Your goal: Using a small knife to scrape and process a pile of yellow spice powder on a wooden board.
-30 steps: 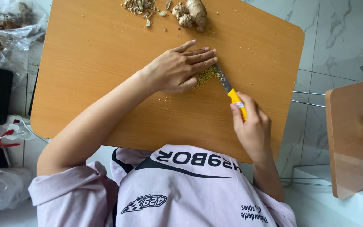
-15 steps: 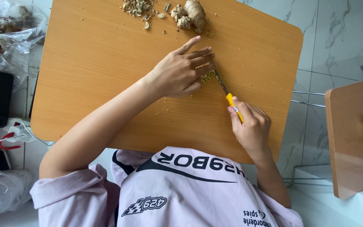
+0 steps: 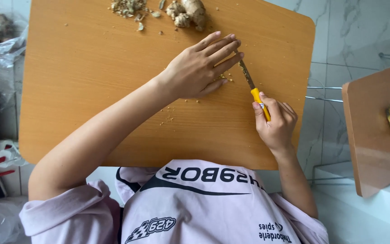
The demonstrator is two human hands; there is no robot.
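The right hand [image 3: 276, 124] grips a yellow-handled knife [image 3: 253, 90], fingers wrapped tight on the handle. The left hand [image 3: 201, 68] lies flat over minced ginger [image 3: 224, 77] on the wooden board [image 3: 91, 81], fingers spread narrow, fingertips just beside the blade: 1 slip could nick them.

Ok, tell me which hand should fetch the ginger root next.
Left, probably. The left hand lies flat, gripping nothing, nearer the ginger root; the right hand grips the yellow-handled knife.
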